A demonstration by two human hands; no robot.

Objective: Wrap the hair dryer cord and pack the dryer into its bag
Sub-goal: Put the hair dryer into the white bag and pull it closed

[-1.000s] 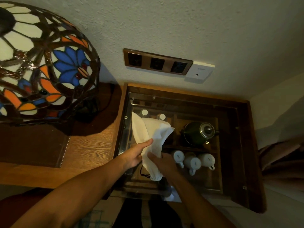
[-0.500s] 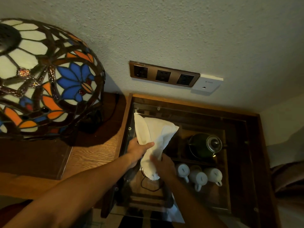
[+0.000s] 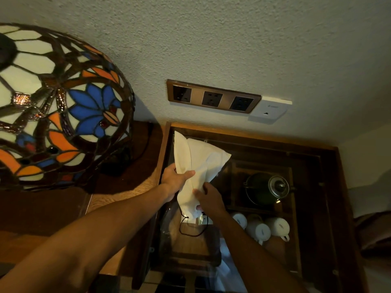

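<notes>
Around: stained-glass lamp stood left; kettle & 3 white cups were seen under glass top.
Room: outlet strip was set in textured wall.
Bag: white bag was held upright over glass; dryer not seen.
Grip: left hand was clenched on bag mid; right hand pinched lower end, black drawstring dangling.
Change vs 0.5 s ago: hands barely shifted.

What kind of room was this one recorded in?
Probably a hotel guest room: a glass-topped case displays a kettle and white cups, beside a stained-glass lamp and a triple wall socket panel.
</notes>
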